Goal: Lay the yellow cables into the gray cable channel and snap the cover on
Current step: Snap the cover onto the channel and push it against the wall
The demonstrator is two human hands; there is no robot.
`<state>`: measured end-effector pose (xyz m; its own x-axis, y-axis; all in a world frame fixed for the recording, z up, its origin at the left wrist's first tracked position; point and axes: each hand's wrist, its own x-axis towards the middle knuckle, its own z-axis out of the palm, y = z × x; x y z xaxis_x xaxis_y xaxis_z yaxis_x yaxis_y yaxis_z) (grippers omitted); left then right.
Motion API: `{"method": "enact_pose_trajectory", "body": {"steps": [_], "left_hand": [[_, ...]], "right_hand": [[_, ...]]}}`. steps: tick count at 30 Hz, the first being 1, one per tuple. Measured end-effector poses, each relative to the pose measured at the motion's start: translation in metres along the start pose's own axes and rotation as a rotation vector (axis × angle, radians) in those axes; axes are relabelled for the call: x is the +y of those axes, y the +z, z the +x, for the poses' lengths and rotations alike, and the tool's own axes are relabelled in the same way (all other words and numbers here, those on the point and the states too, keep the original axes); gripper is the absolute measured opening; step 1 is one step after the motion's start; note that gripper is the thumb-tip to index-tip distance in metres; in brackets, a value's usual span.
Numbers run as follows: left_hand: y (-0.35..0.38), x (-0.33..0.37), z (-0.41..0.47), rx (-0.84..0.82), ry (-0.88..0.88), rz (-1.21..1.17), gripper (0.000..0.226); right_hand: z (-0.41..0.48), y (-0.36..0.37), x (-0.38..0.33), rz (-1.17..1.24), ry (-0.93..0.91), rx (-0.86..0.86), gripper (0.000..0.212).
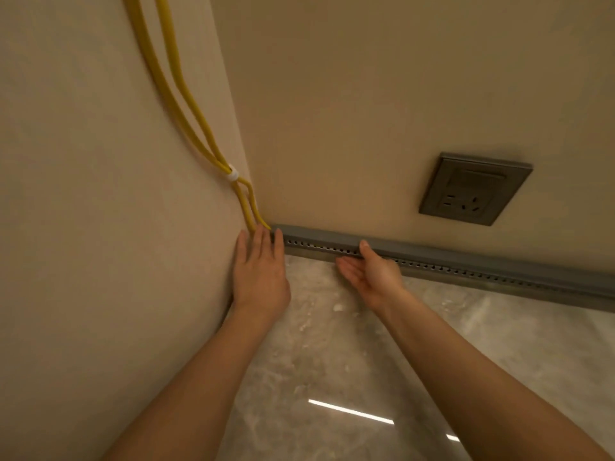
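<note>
Two yellow cables (pixel 173 94) run down the left wall, held together by a white clip (pixel 233 174), and end at the corner by the channel's left end. The gray cable channel (pixel 466 261) runs along the foot of the far wall, with a row of small holes on its front and its gray cover (pixel 319 235) on top. My left hand (pixel 261 271) lies flat with fingers spread at the channel's left end, fingertips at the cable ends. My right hand (pixel 369 271) is open, thumb on top of the channel and fingers under its front edge.
A gray wall socket (pixel 472 189) sits on the far wall above the channel, to the right. The floor is glossy gray marble tile (pixel 332 361) with a light reflection. The two walls meet in a corner at the channel's left end.
</note>
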<state>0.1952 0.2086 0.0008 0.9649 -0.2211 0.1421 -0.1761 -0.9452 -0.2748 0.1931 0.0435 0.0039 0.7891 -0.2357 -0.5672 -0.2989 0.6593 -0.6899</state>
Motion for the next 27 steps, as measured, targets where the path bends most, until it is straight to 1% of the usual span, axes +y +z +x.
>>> {"method": "enact_pose_trajectory", "body": {"steps": [3,6,8,10,12,14,15,16,18,19,20,21,22,23,24,25,27], "left_hand": [[0.002,0.006,0.002,-0.063,-0.012,-0.004,0.072],[0.0,0.008,0.006,-0.097,-0.022,-0.016,0.069],[-0.002,0.008,0.007,-0.13,-0.025,-0.035,0.071],[-0.005,0.01,0.005,-0.187,-0.051,-0.124,0.08],[-0.009,0.019,0.003,-0.215,-0.106,-0.367,0.086],[-0.017,0.037,0.002,-0.221,-0.213,-0.719,0.085],[-0.022,0.048,0.002,-0.234,-0.29,-0.938,0.082],[-0.028,0.058,0.002,-0.273,-0.368,-1.176,0.074],[-0.04,0.076,0.001,-0.436,-0.456,-1.611,0.045],[-0.044,0.084,0.001,-0.543,-0.474,-1.762,0.033],[-0.05,0.09,0.001,-0.66,-0.488,-1.88,0.028],[-0.055,0.091,0.001,-0.774,-0.502,-1.975,0.032],[-0.058,0.096,0.002,-0.884,-0.504,-2.051,0.043],[-0.059,0.1,0.005,-0.965,-0.521,-2.108,0.055],[-0.059,0.103,0.007,-1.016,-0.547,-2.157,0.064],[-0.06,0.107,0.011,-1.045,-0.574,-2.213,0.068],[-0.065,0.118,0.02,-1.092,-0.648,-2.359,0.069]], "right_hand": [[0.001,-0.007,0.002,-0.155,0.007,-0.023,0.037],[0.001,-0.008,0.002,-0.242,-0.021,-0.023,0.036],[0.001,-0.007,0.004,-0.316,-0.043,-0.015,0.041],[-0.002,-0.008,0.005,-0.347,-0.035,-0.008,0.046],[-0.005,-0.01,0.001,-0.29,0.021,-0.037,0.046],[-0.008,-0.012,-0.006,-0.176,0.093,-0.087,0.044],[-0.012,-0.014,-0.011,-0.113,0.121,-0.1,0.045],[-0.014,-0.016,-0.014,-0.045,0.144,-0.109,0.045],[-0.02,-0.025,-0.021,0.082,0.166,-0.109,0.046],[-0.024,-0.031,-0.026,0.142,0.177,-0.108,0.044],[-0.028,-0.04,-0.03,0.208,0.184,-0.11,0.039],[-0.032,-0.047,-0.034,0.257,0.186,-0.091,0.032],[-0.035,-0.06,-0.042,0.298,0.165,-0.049,0.027],[-0.039,-0.071,-0.049,0.336,0.134,0.009,0.027],[-0.044,-0.083,-0.058,0.372,0.099,0.061,0.031],[-0.048,-0.095,-0.068,0.417,0.065,0.101,0.031],[-0.058,-0.115,-0.09,0.517,0.008,0.12,0.026]]}}
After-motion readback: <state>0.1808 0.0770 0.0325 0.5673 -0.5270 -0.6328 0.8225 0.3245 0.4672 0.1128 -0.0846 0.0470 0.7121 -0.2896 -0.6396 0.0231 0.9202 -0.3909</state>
